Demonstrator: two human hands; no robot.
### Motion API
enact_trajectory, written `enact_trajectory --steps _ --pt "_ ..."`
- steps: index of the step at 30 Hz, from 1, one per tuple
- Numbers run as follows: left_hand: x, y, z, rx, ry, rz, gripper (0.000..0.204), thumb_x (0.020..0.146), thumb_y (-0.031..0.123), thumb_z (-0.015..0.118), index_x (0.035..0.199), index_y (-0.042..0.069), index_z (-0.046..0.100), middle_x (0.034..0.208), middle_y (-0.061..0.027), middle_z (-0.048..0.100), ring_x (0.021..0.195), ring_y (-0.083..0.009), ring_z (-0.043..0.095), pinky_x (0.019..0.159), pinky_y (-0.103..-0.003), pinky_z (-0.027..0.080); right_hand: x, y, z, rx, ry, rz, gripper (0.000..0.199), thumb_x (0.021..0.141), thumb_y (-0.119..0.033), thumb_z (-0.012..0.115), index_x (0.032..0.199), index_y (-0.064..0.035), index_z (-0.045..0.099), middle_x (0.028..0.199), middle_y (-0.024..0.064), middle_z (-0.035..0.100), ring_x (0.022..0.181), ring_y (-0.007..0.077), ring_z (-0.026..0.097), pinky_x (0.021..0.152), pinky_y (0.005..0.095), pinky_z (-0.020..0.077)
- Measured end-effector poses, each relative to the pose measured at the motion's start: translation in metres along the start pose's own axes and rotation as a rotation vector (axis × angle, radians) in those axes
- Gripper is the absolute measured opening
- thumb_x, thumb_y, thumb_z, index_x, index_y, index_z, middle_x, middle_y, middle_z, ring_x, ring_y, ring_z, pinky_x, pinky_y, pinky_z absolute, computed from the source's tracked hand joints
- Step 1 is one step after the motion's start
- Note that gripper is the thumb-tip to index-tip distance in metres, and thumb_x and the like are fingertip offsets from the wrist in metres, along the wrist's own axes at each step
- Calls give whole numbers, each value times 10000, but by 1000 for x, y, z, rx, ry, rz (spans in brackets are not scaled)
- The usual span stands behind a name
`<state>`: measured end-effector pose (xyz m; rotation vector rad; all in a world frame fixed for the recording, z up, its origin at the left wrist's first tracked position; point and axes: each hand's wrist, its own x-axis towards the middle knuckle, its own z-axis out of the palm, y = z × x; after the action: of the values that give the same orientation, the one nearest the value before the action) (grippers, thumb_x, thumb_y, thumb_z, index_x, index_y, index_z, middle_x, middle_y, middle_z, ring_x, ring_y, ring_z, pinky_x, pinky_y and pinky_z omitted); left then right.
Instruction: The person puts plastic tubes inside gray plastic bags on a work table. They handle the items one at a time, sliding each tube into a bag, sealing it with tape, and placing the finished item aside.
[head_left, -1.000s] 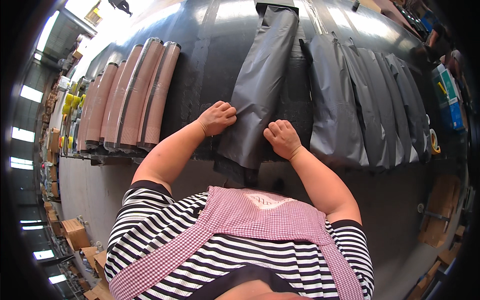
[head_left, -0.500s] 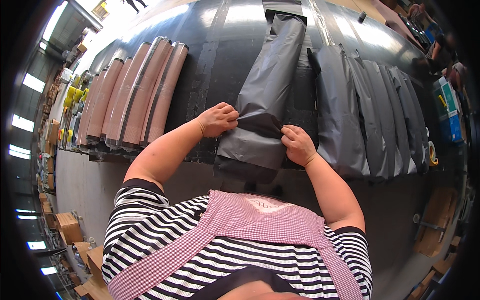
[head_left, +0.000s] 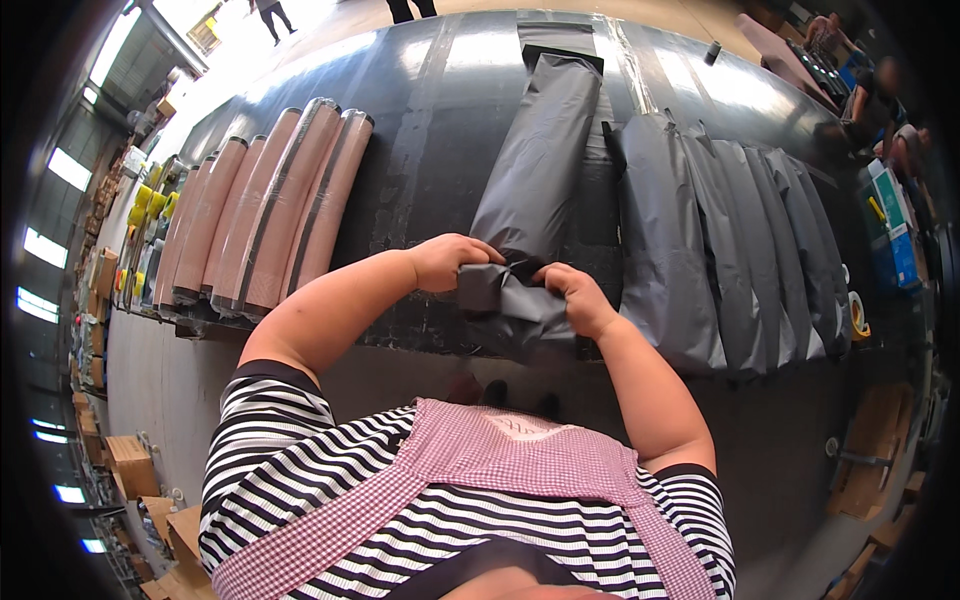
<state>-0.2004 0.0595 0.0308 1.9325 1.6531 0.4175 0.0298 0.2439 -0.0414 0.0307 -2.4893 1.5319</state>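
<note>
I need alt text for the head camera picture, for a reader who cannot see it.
Seen from above, a person's left hand and right hand grip the near end of a long grey plastic bag on a black table. Pink wrapped rolls lie at the left, and more filled grey bags at the right.

The bag (head_left: 530,190) in both hands is dull grey, on a black table (head_left: 440,120). Left of the grip lie pinkish-brown rolls (head_left: 270,215); right, more grey bags (head_left: 720,230).

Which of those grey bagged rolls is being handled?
The lone grey bagged roll mid-table; both hands, left hand and right hand, fold its near end.
</note>
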Motion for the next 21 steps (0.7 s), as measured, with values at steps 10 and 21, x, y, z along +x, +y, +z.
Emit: enact_trajectory --steps 10,21 --pt "-30 30 119 -1646 160 -547 493 1027 380 489 1372 29 475 1330 -77 580 1204 -213 582 1035 -411 465 -101 -21 -4 737 312 718 166 1000 -243 581 949 -90 619 802 -46 627 701 68 593 597 228 475" --pt "36 63 31 -1150 746 -408 262 927 166 677 1117 -12 647 997 -49 694 892 -124 636 831 -298 520 -28 -16 -2 899 701 237 116 963 -101 622 1052 -27 630 990 20 670 863 82 589 803 251 475"
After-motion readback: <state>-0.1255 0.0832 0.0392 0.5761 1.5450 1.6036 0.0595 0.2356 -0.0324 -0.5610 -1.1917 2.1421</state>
